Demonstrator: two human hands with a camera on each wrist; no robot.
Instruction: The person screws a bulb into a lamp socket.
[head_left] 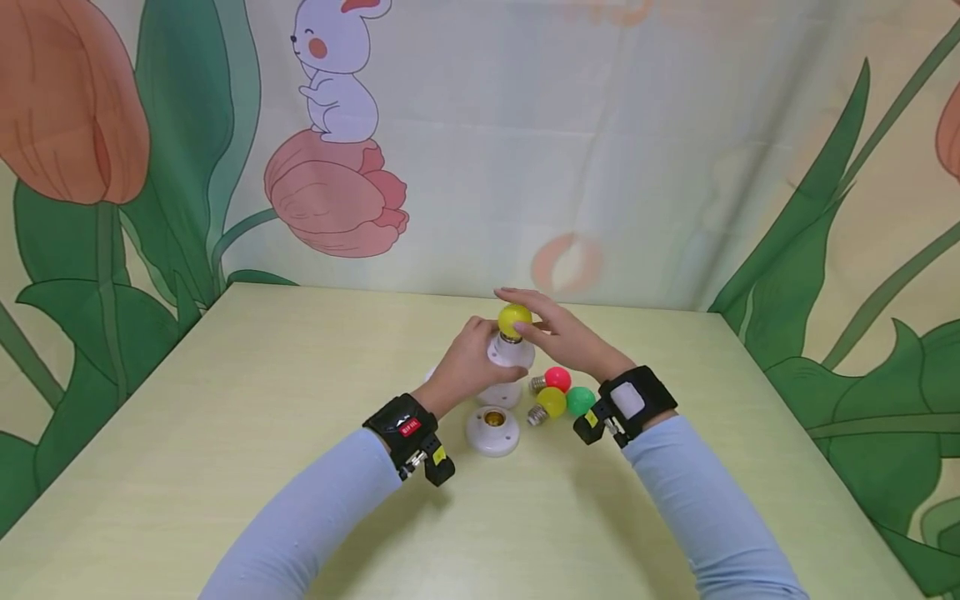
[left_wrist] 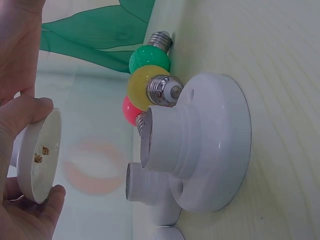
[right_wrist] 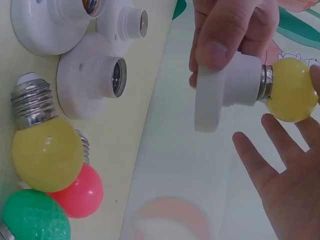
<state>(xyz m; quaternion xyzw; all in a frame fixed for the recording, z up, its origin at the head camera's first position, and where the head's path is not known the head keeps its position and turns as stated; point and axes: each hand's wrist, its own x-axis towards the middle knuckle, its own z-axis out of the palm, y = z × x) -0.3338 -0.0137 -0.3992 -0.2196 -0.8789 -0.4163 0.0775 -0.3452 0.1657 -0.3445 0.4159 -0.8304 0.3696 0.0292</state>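
Observation:
My left hand (head_left: 467, 364) grips a white lamp holder (head_left: 510, 353) by its round base, raised above the table. A yellow light bulb (right_wrist: 291, 90) sits in this holder's socket, with some metal thread showing. My right hand (head_left: 568, 335) has its thumb and fingertips around the bulb's glass, other fingers spread. In the left wrist view, the held base's hollow underside (left_wrist: 44, 157) shows brass terminals. Below on the table stand other white lamp holders, the nearest holder (head_left: 492, 432) with its socket facing up.
Right of the holders lie loose bulbs: a red bulb (head_left: 558, 379), a second yellow bulb (head_left: 552, 402) and a green bulb (head_left: 580, 401). More holders (right_wrist: 90, 75) stand close together. A printed curtain (head_left: 637, 150) hangs behind the pale table (head_left: 262, 400).

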